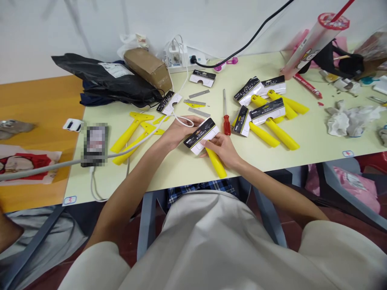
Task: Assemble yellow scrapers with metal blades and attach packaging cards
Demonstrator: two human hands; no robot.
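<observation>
Close to the table's front edge, my right hand is closed on a yellow-handled scraper, its thumb pressed on the black-and-white header card. The card covers the scraper's head. My left hand grips the card's upper left side, with some fingers hidden behind it. Beyond my hands lie loose metal blades and another header card. A red-handled screwdriver rests just past my right hand. On the left are bare yellow scrapers; several carded scrapers lie right.
A white cable crosses in front of my left forearm. A pixelated phone-like device lies left. Behind stand a black plastic bag, a brown box and a power strip. A tall cup and crumpled tissues are right.
</observation>
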